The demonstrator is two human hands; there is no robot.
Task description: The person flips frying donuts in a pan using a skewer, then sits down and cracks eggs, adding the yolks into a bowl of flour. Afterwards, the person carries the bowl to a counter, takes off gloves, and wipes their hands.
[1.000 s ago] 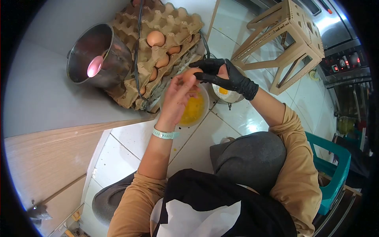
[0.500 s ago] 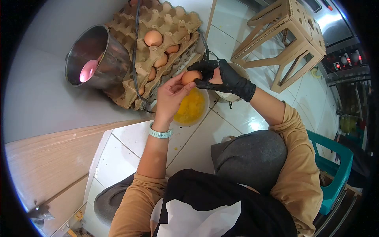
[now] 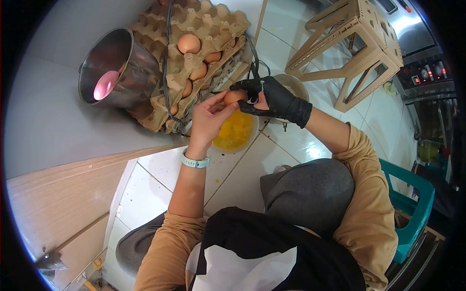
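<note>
A brown egg (image 3: 235, 97) is pinched between the fingertips of both my hands. My bare left hand (image 3: 208, 116) grips it from the left, with a pale green band on the wrist. My right hand (image 3: 274, 101), in a black glove with an opening at the palm, grips it from the right. Just below the egg, a bowl (image 3: 254, 132) holds yellow egg yolks; my left hand covers part of its rim. Partly behind my right hand is a round metal container (image 3: 298, 87). Several brown eggs sit in the stacked cardboard trays (image 3: 191, 24) beyond my hands.
A metal pot (image 3: 141, 68) with a pink reflection or object inside stands left of the trays. Black cords cross the trays. A beige folding stool (image 3: 347, 63) is at the upper right. A green plastic chair or crate (image 3: 412, 208) is at the right, near my elbow.
The egg has come into clearer view between my fingertips. My left hand has shifted slightly left and lower, and my right hand now covers more of the metal container.
</note>
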